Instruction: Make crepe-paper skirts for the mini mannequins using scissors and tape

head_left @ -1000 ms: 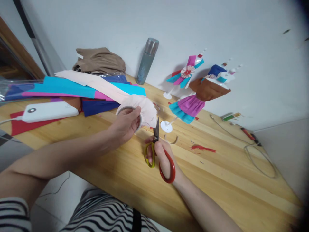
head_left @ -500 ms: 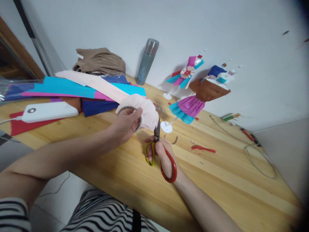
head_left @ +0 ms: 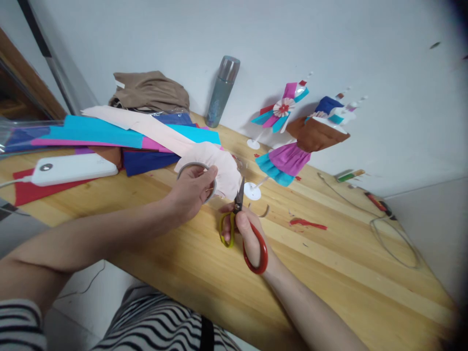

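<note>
My left hand [head_left: 193,190] is closed, thumb and fingers pinching a piece of pale pink crepe paper [head_left: 223,163] with a gathered, rounded edge. Around the fingers of that hand sits a thin grey ring [head_left: 185,169], which looks like a roll of tape. My right hand [head_left: 248,229] grips scissors [head_left: 259,256] with one red and one yellow handle loop. Their dark blades point up and away, at the right edge of the pink paper. Whether the blades are in the paper I cannot tell. A long pale pink strip [head_left: 146,124] runs leftward from behind the gathered piece.
Folded coloured paper [head_left: 102,131] and a white power bank [head_left: 75,169] lie left. Behind are brown cloth [head_left: 149,90] and a grey-green flask [head_left: 220,92]. Paper dolls on white stands [head_left: 283,163] stand right. Red scraps [head_left: 307,224], a cable [head_left: 393,251] and a cutter [head_left: 378,204] lie beyond.
The scissor blades have swung slightly to the right and look more closed. My left hand has barely moved, still holding the pink paper.
</note>
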`<action>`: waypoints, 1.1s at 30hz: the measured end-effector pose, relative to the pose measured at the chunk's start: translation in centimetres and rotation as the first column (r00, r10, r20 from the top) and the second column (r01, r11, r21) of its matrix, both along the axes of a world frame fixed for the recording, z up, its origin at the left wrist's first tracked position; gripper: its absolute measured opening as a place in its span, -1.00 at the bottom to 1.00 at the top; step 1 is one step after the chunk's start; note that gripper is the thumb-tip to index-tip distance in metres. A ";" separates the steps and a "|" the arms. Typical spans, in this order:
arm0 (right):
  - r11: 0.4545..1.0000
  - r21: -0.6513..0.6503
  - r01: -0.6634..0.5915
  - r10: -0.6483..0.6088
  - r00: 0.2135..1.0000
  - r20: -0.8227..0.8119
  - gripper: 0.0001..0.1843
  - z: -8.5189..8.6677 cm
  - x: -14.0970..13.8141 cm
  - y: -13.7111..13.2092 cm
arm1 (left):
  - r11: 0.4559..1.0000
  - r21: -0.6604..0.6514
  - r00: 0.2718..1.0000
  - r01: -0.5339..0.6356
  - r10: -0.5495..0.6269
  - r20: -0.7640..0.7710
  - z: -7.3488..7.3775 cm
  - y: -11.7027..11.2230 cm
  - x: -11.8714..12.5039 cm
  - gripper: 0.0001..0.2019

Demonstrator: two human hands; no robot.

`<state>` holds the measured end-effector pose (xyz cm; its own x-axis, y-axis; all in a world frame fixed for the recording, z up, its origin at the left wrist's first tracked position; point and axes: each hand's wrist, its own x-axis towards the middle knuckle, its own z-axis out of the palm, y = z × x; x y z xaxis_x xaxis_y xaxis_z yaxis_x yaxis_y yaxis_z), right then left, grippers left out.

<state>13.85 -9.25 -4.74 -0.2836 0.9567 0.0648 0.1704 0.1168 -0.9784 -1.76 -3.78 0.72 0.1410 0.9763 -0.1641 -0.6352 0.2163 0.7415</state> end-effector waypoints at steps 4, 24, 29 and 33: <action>1.000 0.007 0.002 -0.002 1.000 0.008 -0.48 0.0 -0.1 0.0 | 1.000 0.009 1.000 -0.019 0.019 0.003 -0.1 -0.1 0.1 -0.72; 0.999 -0.030 0.024 -0.024 1.000 0.016 -0.45 0.4 -0.2 0.0 | 1.000 -0.001 1.000 -0.006 0.006 -0.006 -0.4 -0.2 0.0 -0.76; 1.000 -0.004 0.011 -0.011 1.000 0.026 -0.47 0.2 -0.2 0.0 | 1.000 0.002 1.000 -0.005 0.005 0.001 -0.5 -0.2 0.1 -0.76; 1.000 0.009 0.014 -0.015 0.999 0.044 -0.48 0.1 -0.1 0.0 | 1.000 -0.028 1.000 -0.015 0.014 -0.010 -0.4 -0.2 0.1 -0.77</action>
<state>13.72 -9.26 -4.63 -0.2727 0.9602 0.0604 0.2152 0.1221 -0.9689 -1.65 -4.01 0.36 0.1251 0.9733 -0.1926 -0.6311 0.2279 0.7414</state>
